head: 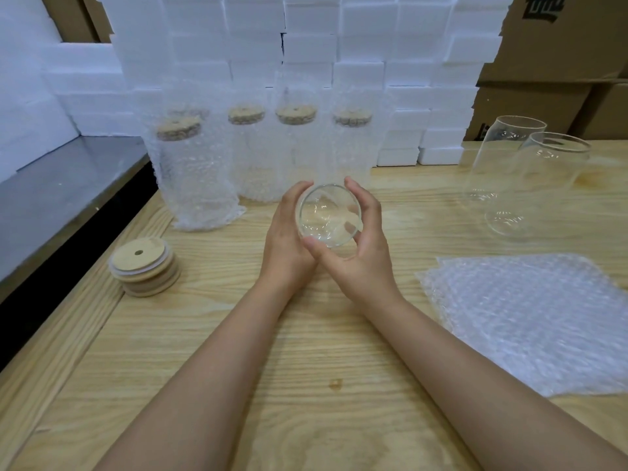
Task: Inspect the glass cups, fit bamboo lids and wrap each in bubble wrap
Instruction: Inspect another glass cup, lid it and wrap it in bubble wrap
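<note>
From the head view, the left hand (289, 239) and the right hand (363, 253) meet over the middle of the wooden table (306, 368), both arms bare and reaching forward; between them they hold one bare glass cup (328, 215), tipped so that a round end faces the camera, though whether that end is the mouth or the base cannot be told; the left grip is closed round the cup's left side, its fingers curled behind the glass; the right grip is closed round the right side, thumb lying across the near edge and fingers curved over the far edge; the cup carries no lid and no wrap.

Behind the hands stands a row of wrapped cups (193, 178), upright in bubble wrap, each with a bamboo lid showing through at the top; the one at front left stands nearest the table's edge, the others in a line to its right.

At the left of the table lies a stack of bamboo lids (144, 270), the top one with a small hole in it; at the right lies a pile of bubble wrap sheets (530, 321), flat and overlapping; beyond that pile stand two unwrapped cups (540, 188), close together, without lids.

White foam blocks (306, 45) are stacked along the back; cardboard boxes (557, 45) stand at the far right; a grey surface (68, 185) runs beside the table on the left.
</note>
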`<state>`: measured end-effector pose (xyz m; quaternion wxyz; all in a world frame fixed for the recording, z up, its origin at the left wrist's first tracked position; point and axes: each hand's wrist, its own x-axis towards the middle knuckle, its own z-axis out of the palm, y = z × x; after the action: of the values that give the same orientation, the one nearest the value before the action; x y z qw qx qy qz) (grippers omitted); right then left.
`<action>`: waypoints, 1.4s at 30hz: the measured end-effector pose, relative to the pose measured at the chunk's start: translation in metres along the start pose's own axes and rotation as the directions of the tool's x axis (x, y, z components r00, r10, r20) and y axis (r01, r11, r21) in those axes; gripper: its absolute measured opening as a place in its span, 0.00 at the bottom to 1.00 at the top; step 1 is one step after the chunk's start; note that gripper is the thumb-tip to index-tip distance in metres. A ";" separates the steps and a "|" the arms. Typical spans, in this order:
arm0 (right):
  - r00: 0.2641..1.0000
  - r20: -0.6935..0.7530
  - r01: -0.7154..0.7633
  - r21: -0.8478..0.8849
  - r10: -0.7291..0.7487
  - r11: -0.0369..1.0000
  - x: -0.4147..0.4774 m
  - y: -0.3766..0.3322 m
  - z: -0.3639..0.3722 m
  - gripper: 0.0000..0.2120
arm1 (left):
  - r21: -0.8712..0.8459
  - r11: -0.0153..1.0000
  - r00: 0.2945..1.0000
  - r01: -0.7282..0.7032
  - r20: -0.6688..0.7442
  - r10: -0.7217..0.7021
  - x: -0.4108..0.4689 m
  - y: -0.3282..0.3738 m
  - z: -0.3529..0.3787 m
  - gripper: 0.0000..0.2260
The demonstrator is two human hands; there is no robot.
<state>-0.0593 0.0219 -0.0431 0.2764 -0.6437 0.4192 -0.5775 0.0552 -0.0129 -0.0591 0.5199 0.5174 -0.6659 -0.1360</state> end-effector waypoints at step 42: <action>0.903 0.370 -0.218 -0.047 0.219 0.975 0.039 -0.034 -0.030 0.35 | -0.092 0.996 0.996 0.023 -0.085 -0.031 0.002 -0.001 -0.003 0.36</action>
<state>-0.0821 0.0091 0.0109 0.4125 -0.6911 0.4299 -0.4093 0.0583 -0.0136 -0.0576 0.5691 0.5077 -0.6290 -0.1507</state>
